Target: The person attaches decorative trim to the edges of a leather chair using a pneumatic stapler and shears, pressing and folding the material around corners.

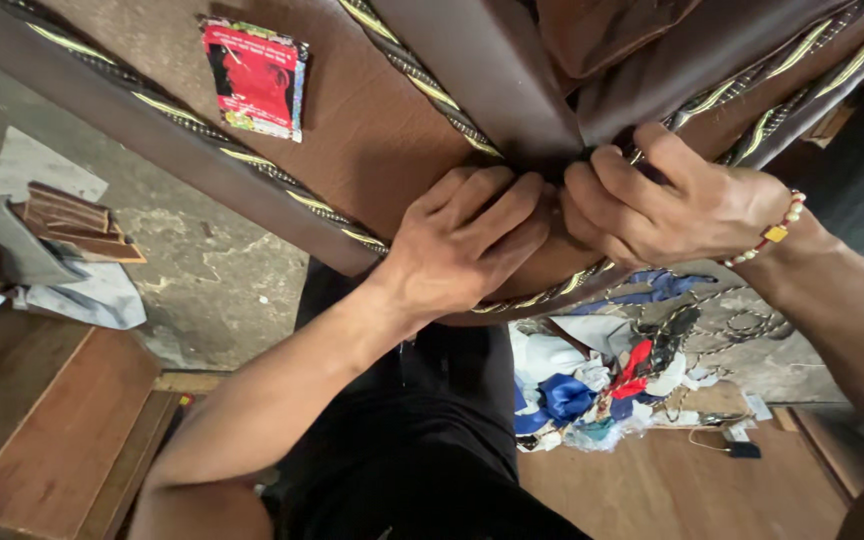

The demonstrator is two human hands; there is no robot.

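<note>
The left hand lies flat, fingers spread, pressing the brown leather cover on the worktop; the right hand is clenched, pinching the striped cord piping at the seam. A slipping pinch would likely let the piping pucker

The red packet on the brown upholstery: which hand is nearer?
Left. The left hand presses the brown upholstery below-right of the red packet; the right hand grips farther right.
</note>
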